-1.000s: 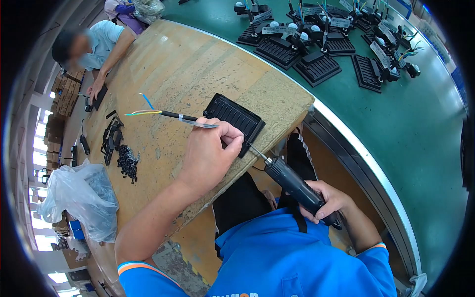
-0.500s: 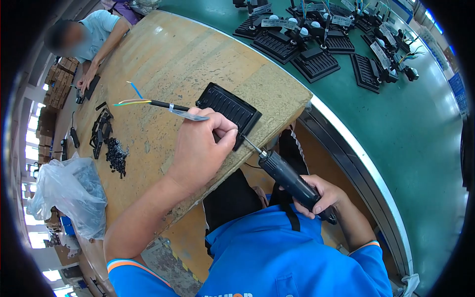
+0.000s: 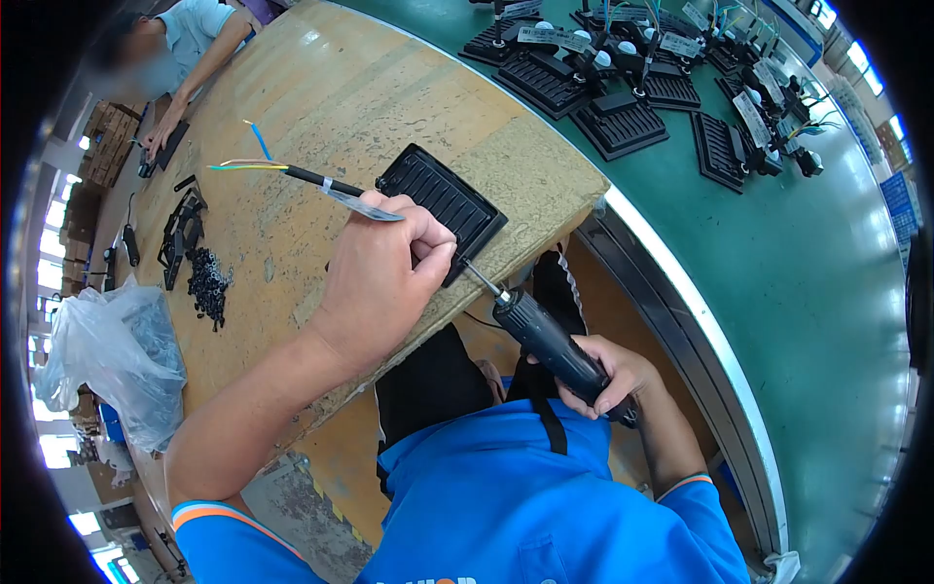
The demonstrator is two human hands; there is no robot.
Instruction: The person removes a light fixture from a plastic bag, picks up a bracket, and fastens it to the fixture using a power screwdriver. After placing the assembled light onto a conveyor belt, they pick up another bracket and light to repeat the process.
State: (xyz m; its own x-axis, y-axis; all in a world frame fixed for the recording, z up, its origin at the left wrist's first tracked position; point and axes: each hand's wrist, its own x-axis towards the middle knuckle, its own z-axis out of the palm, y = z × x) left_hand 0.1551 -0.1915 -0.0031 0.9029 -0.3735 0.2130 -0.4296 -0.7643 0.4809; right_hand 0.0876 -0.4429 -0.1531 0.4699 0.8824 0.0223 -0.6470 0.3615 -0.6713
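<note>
A black floodlight (image 3: 443, 200) with a ribbed back lies at the corner of the wooden bench. My left hand (image 3: 379, 273) is closed at its near edge, thumb and fingertips pinched together there; the exact spot gripped is hidden. Out past the knuckles runs a black cable (image 3: 311, 176) with a grey tag and bare-ended coloured wires. My right hand (image 3: 608, 375) is wrapped round a black electric screwdriver (image 3: 550, 341). The thin bit (image 3: 482, 277) points up-left, its tip beside my left fingertips at the floodlight's near side.
Black screws (image 3: 207, 287) lie in a pile on the wooden bench (image 3: 321, 88), near black brackets (image 3: 182, 234) and a clear plastic bag (image 3: 117, 360). Several floodlights (image 3: 623, 127) stand on the green table (image 3: 778, 292). Across the bench a co-worker's hand (image 3: 165, 131) handles a dark part.
The view has shifted slightly, so the bench items appear a little further left. Both hands keep their holds, and the screwdriver tip stays by the floodlight's near edge.
</note>
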